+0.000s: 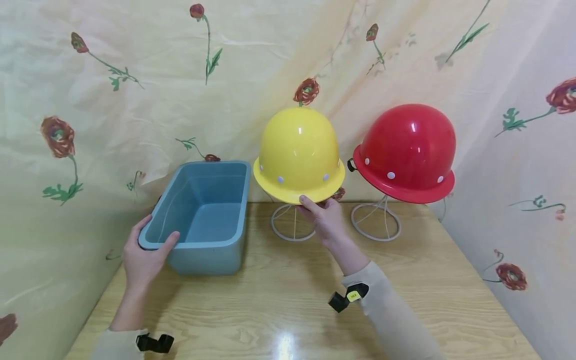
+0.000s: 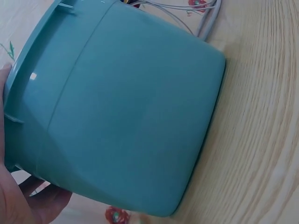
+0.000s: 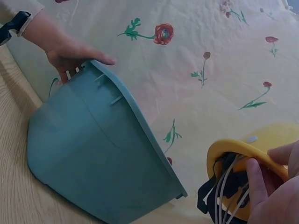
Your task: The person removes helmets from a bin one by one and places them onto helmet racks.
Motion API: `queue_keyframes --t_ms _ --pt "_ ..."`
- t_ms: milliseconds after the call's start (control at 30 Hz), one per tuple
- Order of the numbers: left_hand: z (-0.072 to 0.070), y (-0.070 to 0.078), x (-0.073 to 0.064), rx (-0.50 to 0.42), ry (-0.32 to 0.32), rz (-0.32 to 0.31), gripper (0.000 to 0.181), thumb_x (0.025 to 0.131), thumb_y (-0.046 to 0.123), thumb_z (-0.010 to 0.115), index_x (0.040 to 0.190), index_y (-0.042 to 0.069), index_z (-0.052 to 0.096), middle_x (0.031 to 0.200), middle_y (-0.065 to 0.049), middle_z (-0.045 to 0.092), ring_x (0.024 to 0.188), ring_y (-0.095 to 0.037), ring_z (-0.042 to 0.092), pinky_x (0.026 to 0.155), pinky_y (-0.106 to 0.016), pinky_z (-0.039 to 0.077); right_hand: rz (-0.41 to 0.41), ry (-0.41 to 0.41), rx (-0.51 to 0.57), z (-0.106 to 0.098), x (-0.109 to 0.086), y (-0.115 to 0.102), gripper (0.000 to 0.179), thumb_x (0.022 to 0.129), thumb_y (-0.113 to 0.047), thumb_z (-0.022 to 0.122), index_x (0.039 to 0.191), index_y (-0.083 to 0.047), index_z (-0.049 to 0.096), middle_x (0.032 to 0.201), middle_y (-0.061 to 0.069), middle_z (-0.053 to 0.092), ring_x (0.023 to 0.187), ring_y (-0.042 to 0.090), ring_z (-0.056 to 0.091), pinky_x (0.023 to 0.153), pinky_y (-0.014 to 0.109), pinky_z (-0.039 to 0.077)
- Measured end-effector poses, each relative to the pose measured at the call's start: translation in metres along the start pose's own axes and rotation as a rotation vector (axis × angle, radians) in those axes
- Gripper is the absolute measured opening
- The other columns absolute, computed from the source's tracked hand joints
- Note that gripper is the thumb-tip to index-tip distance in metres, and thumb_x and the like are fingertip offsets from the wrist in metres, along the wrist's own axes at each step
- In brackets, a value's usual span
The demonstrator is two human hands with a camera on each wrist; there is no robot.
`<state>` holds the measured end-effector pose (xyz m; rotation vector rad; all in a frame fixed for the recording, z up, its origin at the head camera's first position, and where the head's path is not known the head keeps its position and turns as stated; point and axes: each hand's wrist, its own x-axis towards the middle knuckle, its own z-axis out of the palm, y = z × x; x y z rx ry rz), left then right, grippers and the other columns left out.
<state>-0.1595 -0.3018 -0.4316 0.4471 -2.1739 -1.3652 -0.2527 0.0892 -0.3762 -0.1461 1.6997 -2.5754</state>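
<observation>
A yellow hard hat (image 1: 299, 150) sits on a wire stand (image 1: 292, 235) at the back of the table. My right hand (image 1: 326, 220) pinches its front brim, thumb on top and fingers underneath; the right wrist view shows black straps (image 3: 229, 175) inside the hat. To the left stands a blue-grey plastic bin (image 1: 207, 260), its inside bare. My left hand (image 1: 146, 255) grips the bin's near left corner, thumb over the rim and fingers around the outside. The bin's side wall (image 2: 135, 112) fills most of the left wrist view.
A red hard hat (image 1: 409, 150) rests, a little tilted, on a second wire stand (image 1: 375, 237) to the right. Flower-printed cloth (image 1: 252, 60) hangs behind and at both sides of the wooden table (image 1: 270, 305).
</observation>
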Motion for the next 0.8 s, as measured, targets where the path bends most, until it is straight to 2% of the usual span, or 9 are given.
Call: queue_keyframes --t_ms 100,167,233,333,433,533,633,700,800 --pt "-0.006 0.002 -0.003 0.037 0.0 0.0 0.084 0.085 0.036 0.088 0.158 0.017 0.05 0.157 -0.018 0.054 0.138 -0.041 0.051 0.111 -0.066 0.04 0.005 -0.029 0.015 0.001 -0.002 0.0 0.023 0.105 0.002 0.059 0.126 -0.006 0.056 0.104 -0.006 0.071 0.095 0.007 0.075 0.096 0.027 0.06" --pt "-0.009 0.002 -0.005 0.071 0.022 0.046 0.084 0.084 0.035 0.088 0.157 0.016 0.051 0.154 -0.021 0.055 0.135 -0.042 0.051 0.108 -0.065 0.039 0.009 -0.045 0.027 0.001 -0.003 -0.001 0.024 0.105 0.001 0.059 0.128 -0.006 0.055 0.106 -0.005 0.07 0.096 0.008 0.075 0.093 0.026 0.061" --pt "-0.011 0.004 -0.007 0.108 0.061 0.142 0.085 0.08 0.034 0.09 0.155 0.014 0.054 0.15 -0.024 0.055 0.134 -0.043 0.05 0.104 -0.066 0.038 0.012 -0.058 0.018 0.001 -0.006 -0.002 0.024 0.106 0.0 0.058 0.129 -0.005 0.054 0.107 -0.005 0.07 0.096 0.009 0.075 0.093 0.026 0.061" --pt "-0.009 0.008 -0.014 0.158 0.133 0.367 0.087 0.075 0.038 0.089 0.15 0.007 0.058 0.143 -0.03 0.055 0.131 -0.048 0.047 0.1 -0.067 0.036 0.012 -0.087 -0.049 -0.006 -0.013 -0.006 0.024 0.106 -0.002 0.058 0.13 0.0 0.055 0.103 -0.004 0.073 0.094 0.009 0.076 0.093 0.027 0.061" --pt "-0.004 0.016 -0.027 0.192 0.188 0.615 0.085 0.077 0.055 0.082 0.14 0.001 0.065 0.135 -0.031 0.06 0.124 -0.051 0.051 0.098 -0.058 0.038 -0.008 -0.159 -0.198 -0.019 -0.023 -0.008 0.029 0.105 -0.002 0.06 0.131 0.01 0.055 0.105 0.005 0.077 0.094 0.011 0.077 0.094 0.034 0.062" --pt "0.003 0.024 -0.045 0.215 0.181 0.798 0.086 0.085 0.072 0.069 0.131 0.0 0.071 0.124 -0.027 0.068 0.115 -0.048 0.056 0.106 -0.035 0.038 -0.043 -0.247 -0.382 -0.038 -0.038 -0.006 0.034 0.104 -0.003 0.064 0.13 0.018 0.057 0.113 0.021 0.077 0.097 0.012 0.078 0.094 0.04 0.063" --pt "0.011 0.031 -0.065 0.205 0.125 0.899 0.081 0.091 0.073 0.065 0.126 0.001 0.074 0.117 -0.021 0.072 0.109 -0.042 0.061 0.11 -0.02 0.033 -0.091 -0.282 -0.608 -0.061 -0.056 -0.008 0.032 0.102 -0.008 0.069 0.125 0.013 0.064 0.117 0.026 0.076 0.099 0.011 0.077 0.091 0.036 0.063" --pt "0.015 0.035 -0.076 0.197 0.08 0.936 0.077 0.092 0.071 0.065 0.124 0.002 0.076 0.114 -0.018 0.074 0.106 -0.039 0.062 0.107 -0.024 0.039 -0.139 -0.279 -0.763 -0.077 -0.067 -0.011 0.027 0.101 -0.01 0.071 0.121 0.007 0.07 0.114 0.021 0.078 0.099 0.01 0.077 0.088 0.029 0.062" --pt "0.019 0.041 -0.089 0.191 0.051 0.984 0.072 0.094 0.069 0.064 0.122 0.004 0.077 0.112 -0.015 0.075 0.101 -0.036 0.064 0.096 -0.037 0.044 -0.244 -0.265 -0.97 -0.097 -0.081 -0.019 0.022 0.099 -0.011 0.074 0.119 -0.002 0.074 0.114 0.011 0.079 0.102 0.015 0.077 0.088 0.03 0.063"
